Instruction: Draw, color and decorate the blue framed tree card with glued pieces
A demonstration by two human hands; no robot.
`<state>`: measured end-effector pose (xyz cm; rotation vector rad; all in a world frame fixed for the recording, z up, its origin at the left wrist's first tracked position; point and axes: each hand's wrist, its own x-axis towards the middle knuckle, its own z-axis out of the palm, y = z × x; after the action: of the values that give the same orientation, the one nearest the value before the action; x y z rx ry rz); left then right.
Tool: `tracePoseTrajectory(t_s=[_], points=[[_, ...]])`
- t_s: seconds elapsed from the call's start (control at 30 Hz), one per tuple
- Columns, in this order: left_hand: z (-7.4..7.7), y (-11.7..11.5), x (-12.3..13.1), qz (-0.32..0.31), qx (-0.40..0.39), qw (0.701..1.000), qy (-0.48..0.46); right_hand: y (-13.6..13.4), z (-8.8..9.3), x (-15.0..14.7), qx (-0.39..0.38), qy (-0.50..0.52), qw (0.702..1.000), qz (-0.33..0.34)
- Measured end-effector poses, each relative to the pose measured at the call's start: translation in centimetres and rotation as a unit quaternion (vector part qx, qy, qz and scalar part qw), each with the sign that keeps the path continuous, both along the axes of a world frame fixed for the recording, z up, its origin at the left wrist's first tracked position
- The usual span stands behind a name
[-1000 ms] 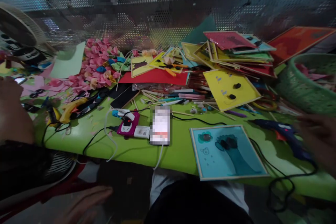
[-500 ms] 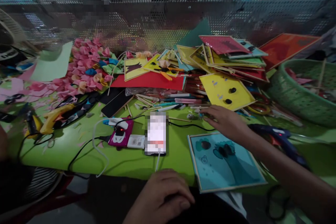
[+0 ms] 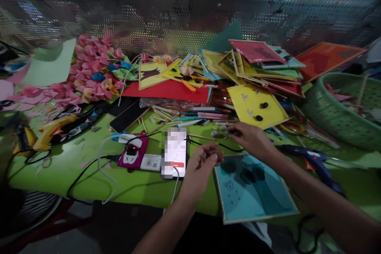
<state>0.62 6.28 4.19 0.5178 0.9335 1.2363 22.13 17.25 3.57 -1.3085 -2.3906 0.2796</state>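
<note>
Small pale piece point(image 3: 216, 134) lies on the desk point(image 3: 74, 166) at 12 o'clock of the blue card point(image 3: 262, 202). Right hand point(image 3: 253, 139) fingers reach beside it, left hand point(image 3: 204, 162) fingers curl inward; neither grip can be told.

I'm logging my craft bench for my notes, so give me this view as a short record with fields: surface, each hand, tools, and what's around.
Surface: green table, crowded with craft things
Left hand: raised near the front edge, fingers curled, beside the phone; grip unclear
Right hand: fingertips at small pieces
Front: blue framed picture, lying flat
Tools: blue glue gun on the right; yellow glue gun on the left
Back left: pink paper flowers
Right: green basket
</note>
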Motion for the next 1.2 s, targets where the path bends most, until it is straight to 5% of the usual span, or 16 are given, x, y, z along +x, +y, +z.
tracePoseTrajectory(t_s=[0.37,1.2], points=[[-0.3,2.3,3.8,0.008,-0.004,0.999,-0.05,-4.5,4.3,-0.5,0.021,0.085,0.993,0.077],[-0.3,2.0,4.0,0.018,-0.007,0.999,-0.044,-5.3,4.3,-0.2,0.096,0.026,0.988,0.121]])
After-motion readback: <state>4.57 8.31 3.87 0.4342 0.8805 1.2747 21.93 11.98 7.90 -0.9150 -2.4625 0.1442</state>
